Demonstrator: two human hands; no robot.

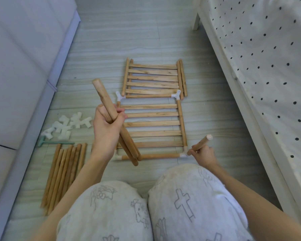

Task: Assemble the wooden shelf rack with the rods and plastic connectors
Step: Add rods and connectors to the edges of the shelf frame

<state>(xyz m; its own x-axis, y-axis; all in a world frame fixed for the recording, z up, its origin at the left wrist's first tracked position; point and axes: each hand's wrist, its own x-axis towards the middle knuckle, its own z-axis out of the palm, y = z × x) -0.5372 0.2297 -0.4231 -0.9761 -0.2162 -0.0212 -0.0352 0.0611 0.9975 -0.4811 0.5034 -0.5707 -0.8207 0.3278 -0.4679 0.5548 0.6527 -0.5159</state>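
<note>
On the floor lies the slatted wooden shelf panel (pixel 151 127). At its near right white plastic corner connector (pixel 184 153), the right hand (pixel 202 154) grips a short round wooden rod (pixel 201 144), seemingly seating an upright. The left hand (pixel 107 125), over the panel's left edge, clutches spare wooden rods (pixel 117 122). Next: push it home.

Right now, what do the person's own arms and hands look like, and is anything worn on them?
Both arms are bare to the frame's edge, no sleeves showing. The left hand and right hand carry no gloves, rings, watch or bracelets that I can see.
</note>
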